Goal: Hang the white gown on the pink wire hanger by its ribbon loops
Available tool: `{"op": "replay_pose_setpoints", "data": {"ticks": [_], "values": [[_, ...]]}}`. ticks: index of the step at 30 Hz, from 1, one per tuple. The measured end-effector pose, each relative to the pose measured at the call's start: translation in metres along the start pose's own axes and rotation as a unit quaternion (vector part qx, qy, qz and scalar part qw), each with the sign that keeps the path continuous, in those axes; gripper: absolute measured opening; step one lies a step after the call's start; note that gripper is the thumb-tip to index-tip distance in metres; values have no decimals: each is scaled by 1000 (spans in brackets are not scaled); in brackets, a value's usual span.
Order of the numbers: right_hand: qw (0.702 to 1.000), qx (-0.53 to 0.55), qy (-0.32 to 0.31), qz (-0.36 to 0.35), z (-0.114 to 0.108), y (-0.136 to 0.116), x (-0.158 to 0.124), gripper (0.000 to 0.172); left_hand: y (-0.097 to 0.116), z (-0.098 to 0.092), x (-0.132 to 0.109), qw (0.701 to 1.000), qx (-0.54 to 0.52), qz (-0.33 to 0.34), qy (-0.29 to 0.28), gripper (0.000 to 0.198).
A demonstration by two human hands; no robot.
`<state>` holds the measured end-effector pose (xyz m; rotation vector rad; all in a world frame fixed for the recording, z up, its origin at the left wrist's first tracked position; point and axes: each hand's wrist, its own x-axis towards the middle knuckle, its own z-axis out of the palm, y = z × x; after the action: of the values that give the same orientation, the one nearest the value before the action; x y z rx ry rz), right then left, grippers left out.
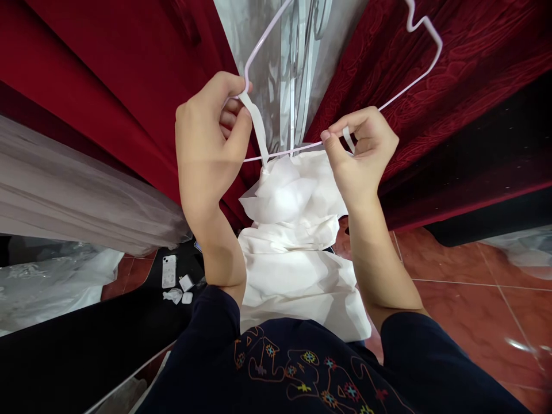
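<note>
A white dress (297,276) with a large sheer fabric flower (284,195) at its top hangs in front of my body. Above it, a thin pale pink clothes hanger (261,43) is tilted, its right side higher. My left hand (211,132) is closed round the hanger's left corner, where a white strap (259,126) of the dress runs down from the fingers. My right hand (364,155) pinches at the hanger's lower bar. A second white strap (348,140) shows partly behind those fingers; the rest of it is hidden.
Dark red garments (121,75) hang on the left, patterned red fabric (414,69) on the right. Clear plastic covers (267,34) hang between them. A phone (169,271) and a white charger (186,282) lie on a black surface at lower left. Red tiles (457,276) cover the floor.
</note>
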<state>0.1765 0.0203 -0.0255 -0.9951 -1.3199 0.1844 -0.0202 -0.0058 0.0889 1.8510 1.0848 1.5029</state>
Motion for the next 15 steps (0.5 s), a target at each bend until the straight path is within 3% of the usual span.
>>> {"op": "replay_pose_setpoints", "data": {"ticks": [2, 5, 7, 10, 12, 15], "values": [[1000, 0, 0, -8, -3, 0, 0, 21, -9, 2, 2, 997, -69, -32, 16, 21], [999, -23, -6, -25, -6, 0, 0, 17, -37, 2, 6, 968, -206, -112, 93, 17], [998, -42, -13, -35, -6, 0, -2, 15, -59, 2, 6, 957, -256, -89, 104, 10], [997, -54, -30, -40, 0, -2, -7, 14, -83, 9, -5, 904, -388, -67, 166, 16], [997, -58, -38, -36, 5, -4, -10, 14, -87, 19, -16, 868, -450, -75, 197, 27], [998, -53, -28, -34, 9, -7, -13, 13, -82, 36, -30, 858, -461, -82, 212, 33]]}}
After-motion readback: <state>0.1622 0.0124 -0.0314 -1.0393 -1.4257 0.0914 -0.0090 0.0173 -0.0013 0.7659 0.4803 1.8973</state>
